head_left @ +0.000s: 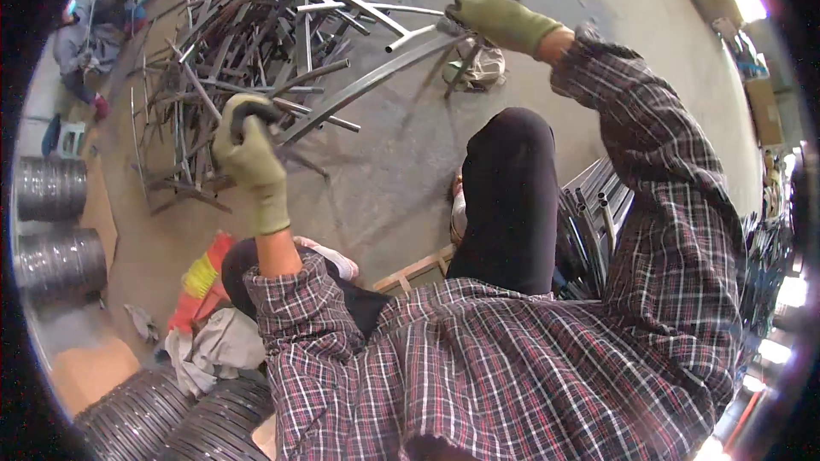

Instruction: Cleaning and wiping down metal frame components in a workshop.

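Observation:
In front of me, a bent grey metal tube frame (376,77) is held between my hands. My left hand (250,154), in an olive-green glove with a dark palm, is closed at its lower left end, beside the heap. Farther out and to the right, my right hand (502,20), gloved alike, is closed around the other end. A short tube end sticks out past its knuckles, and another piece of tube slants down below it. The fingers partly hide how the pieces join. Just beyond lies a large tangled heap of metal tubes (248,60) on the floor.
Bundled dark tubes (589,205) stand right of my knee. Coils of dark strapping-like material (60,260) sit at left, more at lower left. Grey cloth (218,346) and an orange-yellow cloth (202,277) lie beside my left leg. Another person (79,55) is at far left.

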